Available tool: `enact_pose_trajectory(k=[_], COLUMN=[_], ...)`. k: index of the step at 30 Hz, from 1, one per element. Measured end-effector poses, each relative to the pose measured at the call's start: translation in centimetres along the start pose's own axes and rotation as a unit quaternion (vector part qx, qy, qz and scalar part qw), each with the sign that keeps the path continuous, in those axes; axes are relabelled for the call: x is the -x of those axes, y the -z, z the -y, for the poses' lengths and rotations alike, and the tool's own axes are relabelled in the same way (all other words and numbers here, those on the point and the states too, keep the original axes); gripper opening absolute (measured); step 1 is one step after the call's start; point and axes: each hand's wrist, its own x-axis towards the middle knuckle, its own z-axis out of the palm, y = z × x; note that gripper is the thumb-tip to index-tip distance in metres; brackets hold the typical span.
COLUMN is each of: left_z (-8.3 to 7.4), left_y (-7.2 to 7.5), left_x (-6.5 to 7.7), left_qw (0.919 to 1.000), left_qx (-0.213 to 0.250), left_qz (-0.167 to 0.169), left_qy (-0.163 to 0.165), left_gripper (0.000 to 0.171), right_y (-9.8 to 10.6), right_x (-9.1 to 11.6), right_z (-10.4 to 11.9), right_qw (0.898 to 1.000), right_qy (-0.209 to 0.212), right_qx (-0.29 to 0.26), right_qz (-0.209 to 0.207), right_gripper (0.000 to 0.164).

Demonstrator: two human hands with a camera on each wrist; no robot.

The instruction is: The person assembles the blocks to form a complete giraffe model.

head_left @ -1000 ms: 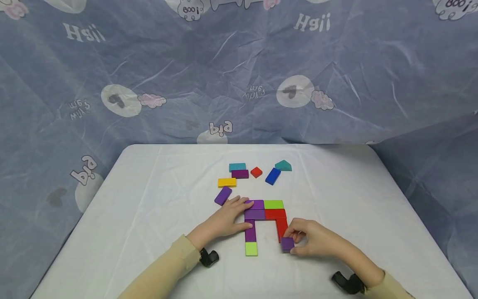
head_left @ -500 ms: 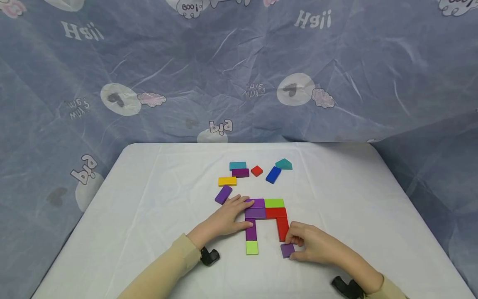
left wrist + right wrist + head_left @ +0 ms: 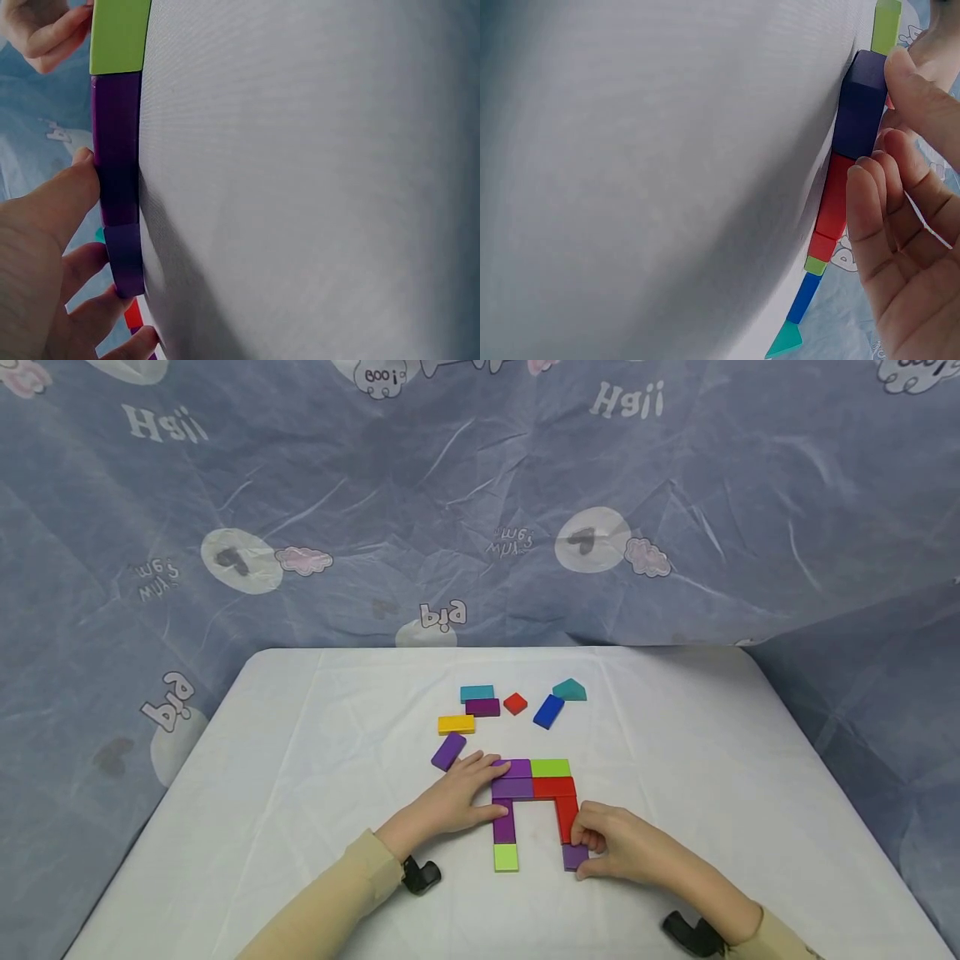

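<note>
Flat coloured blocks form an arch on the white table in the head view. My right hand [image 3: 626, 843] has its thumb at the near end of a small purple block [image 3: 573, 857], fingers curled at its far end; in the right wrist view this block [image 3: 860, 105] meets the red block [image 3: 834, 199] of the right leg. My left hand [image 3: 450, 797] rests on the arch's left side with fingers extended, touching the purple top block [image 3: 517, 769] and the purple left-leg block [image 3: 504, 831]. A green block [image 3: 506, 858] ends the left leg; another green block [image 3: 551, 768] lies top right.
Loose blocks lie behind the arch: teal [image 3: 477, 693], dark purple [image 3: 482, 707], yellow [image 3: 456, 724], a red diamond [image 3: 515, 703], blue [image 3: 549, 712] and a teal wedge [image 3: 570, 690]. A tilted purple block [image 3: 448, 751] lies by my left fingertips. A blue printed sheet [image 3: 420, 485] hangs behind the table.
The small purple block first shifted toward the table's near side, then slid back against the red leg, now straighter and in line with it. My left hand has stayed in place.
</note>
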Motion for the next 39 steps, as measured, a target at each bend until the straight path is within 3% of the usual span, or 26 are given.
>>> enact_pose_trajectory(k=[15, 24, 32, 39], left_z=[0.2, 0.3, 0.1, 0.0], left_y=[-0.2, -0.3, -0.2, -0.1], left_x=[-0.1, -0.1, 0.1, 0.1], left_qw=[1.0000, 1.0000, 1.0000, 1.0000], left_qx=[-0.006, -0.005, 0.001, 0.000], left_qz=[0.000, -0.002, -0.003, -0.006], left_qy=[0.002, 0.000, 0.000, -0.003], left_gripper=[0.070, 0.070, 0.069, 0.068], right_y=[0.1, 2.3, 4.0, 4.9], right_x=[-0.1, -1.4, -4.2, -6.9], right_z=[-0.2, -1.2, -2.6, -3.8], right_qw=[1.000, 0.998, 0.994, 0.990], right_qy=[-0.001, 0.010, -0.026, -0.086], right_qx=[-0.002, 0.011, 0.023, 0.016], right_qz=[-0.006, -0.067, -0.102, -0.111], right_gripper=[0.031, 0.021, 0.020, 0.033])
